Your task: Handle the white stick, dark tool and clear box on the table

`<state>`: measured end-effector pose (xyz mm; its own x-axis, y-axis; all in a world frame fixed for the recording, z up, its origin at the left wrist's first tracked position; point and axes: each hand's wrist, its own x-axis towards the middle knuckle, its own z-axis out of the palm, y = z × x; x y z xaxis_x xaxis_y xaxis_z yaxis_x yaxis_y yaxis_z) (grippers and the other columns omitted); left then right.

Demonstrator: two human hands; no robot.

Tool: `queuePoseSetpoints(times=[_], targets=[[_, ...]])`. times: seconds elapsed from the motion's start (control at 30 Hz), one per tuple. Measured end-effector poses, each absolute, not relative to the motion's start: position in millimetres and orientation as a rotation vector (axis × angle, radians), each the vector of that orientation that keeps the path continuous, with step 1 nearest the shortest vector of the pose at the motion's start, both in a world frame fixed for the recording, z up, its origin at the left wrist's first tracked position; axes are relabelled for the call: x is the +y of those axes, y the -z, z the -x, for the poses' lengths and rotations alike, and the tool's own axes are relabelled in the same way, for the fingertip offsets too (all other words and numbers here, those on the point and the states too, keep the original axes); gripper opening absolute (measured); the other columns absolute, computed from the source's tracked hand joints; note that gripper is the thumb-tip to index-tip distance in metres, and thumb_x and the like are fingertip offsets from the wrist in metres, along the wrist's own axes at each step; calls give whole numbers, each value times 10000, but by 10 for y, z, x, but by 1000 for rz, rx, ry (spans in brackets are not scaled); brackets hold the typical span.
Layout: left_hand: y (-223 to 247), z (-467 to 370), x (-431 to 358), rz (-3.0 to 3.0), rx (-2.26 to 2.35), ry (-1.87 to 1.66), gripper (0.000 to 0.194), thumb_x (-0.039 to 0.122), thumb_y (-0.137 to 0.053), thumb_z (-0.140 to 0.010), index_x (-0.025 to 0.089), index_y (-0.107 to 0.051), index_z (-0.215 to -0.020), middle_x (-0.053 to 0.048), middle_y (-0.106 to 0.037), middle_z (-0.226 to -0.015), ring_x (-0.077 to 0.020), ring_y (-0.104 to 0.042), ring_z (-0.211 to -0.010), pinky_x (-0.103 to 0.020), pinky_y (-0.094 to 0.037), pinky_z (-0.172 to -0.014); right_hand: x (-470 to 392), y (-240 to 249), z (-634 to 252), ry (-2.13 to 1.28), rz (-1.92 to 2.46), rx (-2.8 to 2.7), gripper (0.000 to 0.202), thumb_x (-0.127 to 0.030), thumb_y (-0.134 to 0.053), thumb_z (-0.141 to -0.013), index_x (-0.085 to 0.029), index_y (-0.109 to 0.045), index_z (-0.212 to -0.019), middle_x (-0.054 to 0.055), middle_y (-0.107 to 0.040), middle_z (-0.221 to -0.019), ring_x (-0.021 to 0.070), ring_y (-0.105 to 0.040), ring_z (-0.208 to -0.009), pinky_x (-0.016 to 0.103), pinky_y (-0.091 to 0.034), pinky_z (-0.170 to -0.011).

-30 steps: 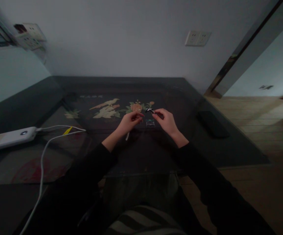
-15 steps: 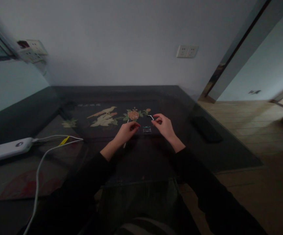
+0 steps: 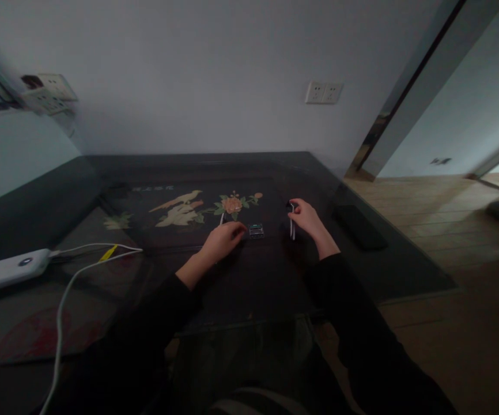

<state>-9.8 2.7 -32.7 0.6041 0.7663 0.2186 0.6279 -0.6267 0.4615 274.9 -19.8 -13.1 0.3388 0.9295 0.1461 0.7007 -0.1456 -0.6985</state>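
My right hand (image 3: 307, 220) is raised a little over the dark tabletop, thumb and fingers pinched on a small silver tool (image 3: 292, 222). A dark tip shows at its upper end and thin pale lengths run downward; its exact kind is unclear. My left hand (image 3: 221, 241) rests low over the table, fingers loosely curled and thumb apart, with nothing visible between them. Just right of its fingertips lies a small clear case (image 3: 256, 231) with a greenish strip along its far edge. A thin pale stick (image 3: 222, 219) lies partly hidden beneath my left hand.
A dark flat slab (image 3: 359, 227) like a phone lies on the right of the glass-topped table (image 3: 249, 288). At left are a white power bank (image 3: 11, 270) and its white cable (image 3: 61, 314) with a yellow tag. A wall (image 3: 189, 75) borders the far edge.
My right hand has moved right, away from the small case, carrying the silver tool, which now points downward. My left hand stays beside the case. The view has shifted slightly.
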Motion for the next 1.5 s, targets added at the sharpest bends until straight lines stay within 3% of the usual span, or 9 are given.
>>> queuePoseSetpoints(times=[0.13, 0.3, 0.57, 0.97, 1.13, 1.5], targets=[[314, 98, 21, -2505, 1122, -544, 225, 229, -532, -969, 194, -710, -1102, -78, -754, -1063, -210, -697, -925, -336, -539, -829, -224, 76, -2831, -760, 1899, -1340, 443, -23, -606, -824, -147, -638, -1248, -23, -591, -727, 121, -561, -564, 239, -489, -531], [320, 101, 29, -2544, 1107, -534, 215, 225, -529, -963, 205, -706, -1084, -71, -751, -1057, -195, -695, -902, -328, -544, -836, -266, 51, -2790, -896, 1928, -1352, 356, -11, -610, -860, -132, -644, -1192, -24, -565, -692, 126, -567, -579, 218, -489, -486], [341, 102, 24, -2571, 1092, -531, 220, 231, -512, -965, 214, -704, -1072, -68, -749, -1089, -196, -697, -948, -325, -546, -850, -230, 105, -2740, -811, 2043, -1444, 383, -43, -634, -886, -142, -625, -1255, 31, -642, -859, 108, -588, -627, 197, -530, -500], [344, 96, 15, -2542, 1051, -550, 212, 233, -516, -961, 201, -702, -1058, -80, -739, -1091, -208, -688, -985, -347, -546, -877, -192, 190, -2821, -712, 2017, -1460, 473, -72, -770, -799, -100, -679, -1262, 46, -701, -739, 138, -628, -503, 265, -541, -489], [333, 77, -9, -2537, 1076, -516, 214, 222, -521, -962, 195, -705, -1069, -89, -732, -1084, -216, -685, -962, -343, -543, -844, -165, 223, -2840, -705, 2018, -1462, 341, -67, -761, -798, -131, -725, -1131, 29, -689, -697, 116, -600, -478, 221, -496, -433], [318, 75, -16, -2539, 1035, -530, 201, 234, -525, -963, 203, -700, -1055, -76, -723, -1055, -193, -669, -906, -330, -532, -832, -191, 195, -2819, -503, 2123, -1512, 291, -151, -796, -776, -148, -749, -1063, 32, -690, -721, 162, -638, -586, 301, -517, -603]])
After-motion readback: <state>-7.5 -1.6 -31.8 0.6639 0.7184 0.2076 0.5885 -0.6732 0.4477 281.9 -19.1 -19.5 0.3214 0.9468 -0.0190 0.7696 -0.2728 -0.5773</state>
